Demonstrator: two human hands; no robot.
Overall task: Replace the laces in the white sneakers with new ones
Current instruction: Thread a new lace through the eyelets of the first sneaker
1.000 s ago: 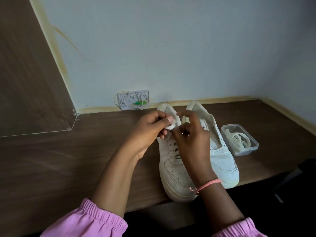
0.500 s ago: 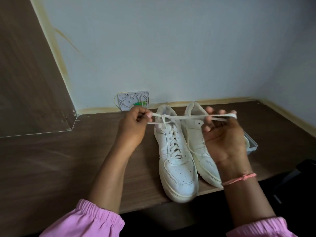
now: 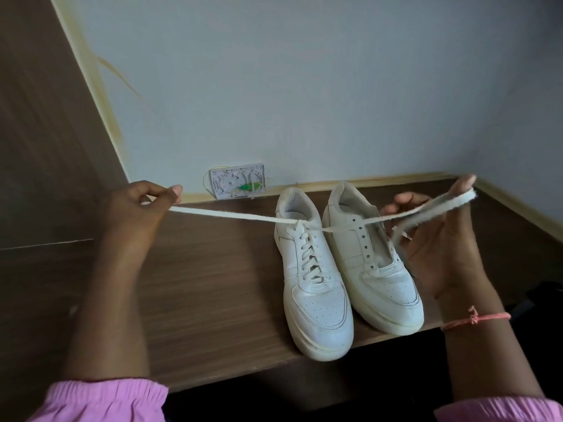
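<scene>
**On the wooden shelf, a lace is being drawn out both ways from the laced sneaker**

On the brown wooden shelf (image 3: pixel 213 269), against the pale wall (image 3: pixel 304 86), a pair of white sneakers is standing side by side with toes pointing toward the person. The laced sneaker (image 3: pixel 316 300) is sitting between the two hands, nearer the right one; the unlaced sneaker (image 3: pixel 380 278) is standing just beside it, touching it, partly under the right hand, with its eyelets showing bare.

The left hand (image 3: pixel 137 214) is hanging well out from the shoes, its thumb and forefinger pinching one end of the white lace (image 3: pixel 231 216). From that pinch the lace is running taut across to the top eyelets of the laced sneaker, where the two strands are crossing in a half-knot. The other strand is carrying on, over the unlaced sneaker, to the right hand (image 3: pixel 441 248), which is turned palm up and is holding it looped round its raised fingers, with the thumb curling beside it; a loose tail is dangling below that grip.

Beyond the left-hand strand, a white wall box (image 3: pixel 237 184) is sitting at the foot of the wall. Pink sleeve cuffs (image 3: pixel 100 400) are showing on both forearms, and a pink thread bracelet (image 3: pixel 475 319) is circling the right wrist.
</scene>
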